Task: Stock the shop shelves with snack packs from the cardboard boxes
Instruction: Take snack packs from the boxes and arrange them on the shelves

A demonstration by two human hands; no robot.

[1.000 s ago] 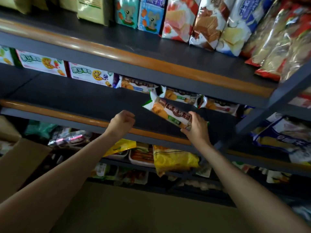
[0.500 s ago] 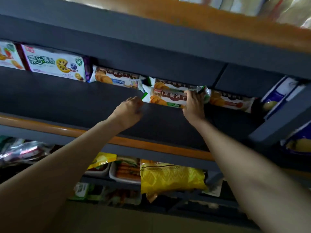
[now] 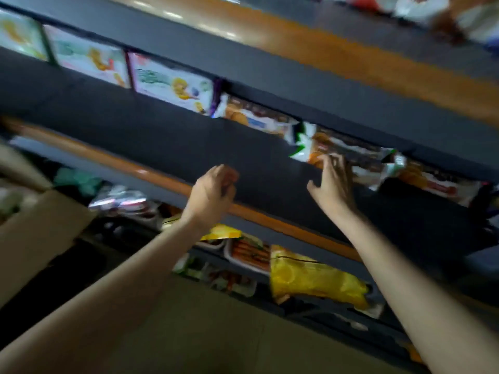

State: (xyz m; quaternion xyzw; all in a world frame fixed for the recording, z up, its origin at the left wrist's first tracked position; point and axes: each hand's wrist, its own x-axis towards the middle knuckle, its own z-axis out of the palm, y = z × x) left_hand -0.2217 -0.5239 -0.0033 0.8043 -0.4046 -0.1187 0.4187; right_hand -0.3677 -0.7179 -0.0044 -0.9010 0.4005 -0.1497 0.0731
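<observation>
We are looking up and along a dark grey shop shelf (image 3: 167, 147) with an orange front rail; the whole view is blurred. Our right hand (image 3: 330, 184) reaches to the back of the shelf with fingers spread and nearly straight, fingertips touching the front of a biscuit pack (image 3: 348, 155) and gripping nothing. That pack, brown with a green and white end, lies on its side at the rear of the shelf, in a row with similar packs on either side. Our left hand (image 3: 212, 191) hovers above the rail, fingers loosely curled, holding nothing (as far as the blur lets us tell).

What could go wrong: the pack seems to rest partly on its neighbours rather than flat on the shelf, so a nudge from the fingertips might tip it forward or skew the row. The blur suggests the head is moving, which would make a careful touch harder.

Containers: a cardboard box (image 3: 40, 233) stands at lower left with a flap open; its contents are too blurred to name. On the shelf below, a white tray (image 3: 248, 252) holds something orange-red, and a yellow bag (image 3: 310, 282) lies just beside it.
</observation>
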